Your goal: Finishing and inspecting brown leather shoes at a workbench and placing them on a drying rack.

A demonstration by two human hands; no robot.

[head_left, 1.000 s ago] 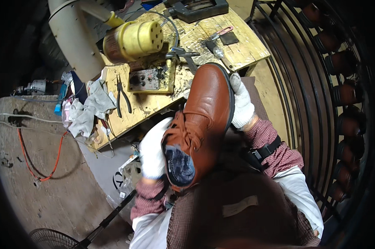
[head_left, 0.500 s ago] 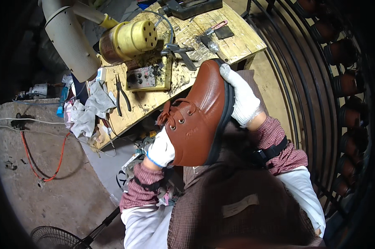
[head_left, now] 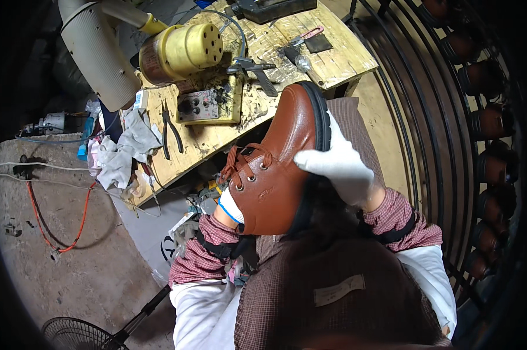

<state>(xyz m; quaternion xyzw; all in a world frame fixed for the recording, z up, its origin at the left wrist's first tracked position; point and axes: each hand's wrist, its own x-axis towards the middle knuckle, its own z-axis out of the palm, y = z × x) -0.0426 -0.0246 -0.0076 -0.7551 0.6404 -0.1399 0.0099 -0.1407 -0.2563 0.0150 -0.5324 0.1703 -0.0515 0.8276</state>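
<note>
Boot (head_left: 275,169), brown smooth leather with a thick dark sole and laces, is up in the air over the person's lap, toe toward the wooden bench (head_left: 333,58). Right hand (head_left: 336,169) in a white glove has its fingers (head_left: 310,163) wrapped on the sole edge. Left hand (head_left: 231,205) is mostly hidden behind the heel, looks like it's gripping there. Pliers (head_left: 169,131) and rags (head_left: 123,149) sit on the bench.

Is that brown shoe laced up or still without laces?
Laced: the brown shoe has brown laces threaded across its eyelets, ending in loose loops near the top.
</note>
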